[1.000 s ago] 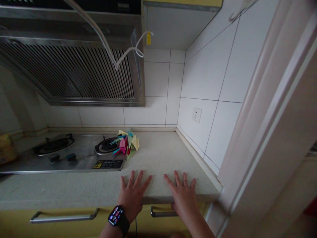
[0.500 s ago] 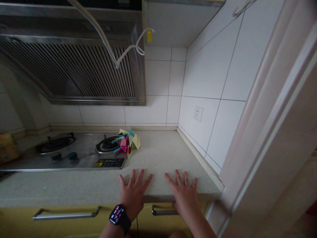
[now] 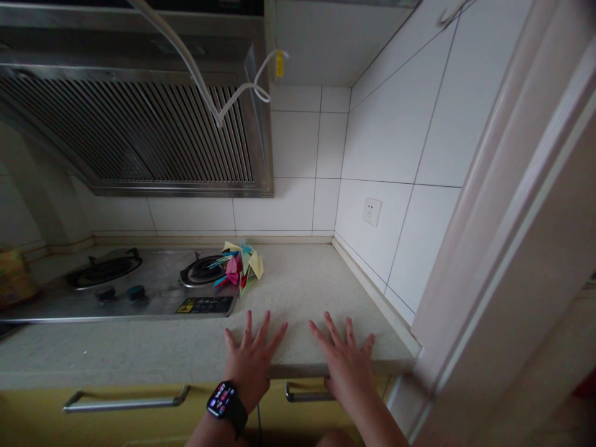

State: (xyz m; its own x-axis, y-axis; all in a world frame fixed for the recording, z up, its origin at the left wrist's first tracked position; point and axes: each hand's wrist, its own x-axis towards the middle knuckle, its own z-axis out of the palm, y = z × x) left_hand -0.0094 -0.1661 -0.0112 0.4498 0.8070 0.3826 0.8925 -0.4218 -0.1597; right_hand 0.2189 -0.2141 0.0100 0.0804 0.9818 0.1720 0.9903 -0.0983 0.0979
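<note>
My left hand (image 3: 251, 360) lies flat with fingers spread at the front edge of the speckled countertop (image 3: 307, 292); a smartwatch (image 3: 226, 402) is on its wrist. My right hand (image 3: 345, 361) rests the same way a little to the right, fingers apart, holding nothing. Farther back, a pile of coloured folded paper pieces (image 3: 239, 270) sits at the right edge of the gas hob (image 3: 121, 285), well beyond both hands.
A steel range hood (image 3: 139, 124) hangs over the hob, with a white cable (image 3: 209, 93) dangling before it. Yellow drawers with metal handles (image 3: 125, 400) sit under the counter. A wall socket (image 3: 372, 212) is on the tiled right wall. A door frame (image 3: 503, 248) stands at right.
Both hands have crept slightly forward on the counter and the fingers have lifted a little. The view has tilted marginally.
</note>
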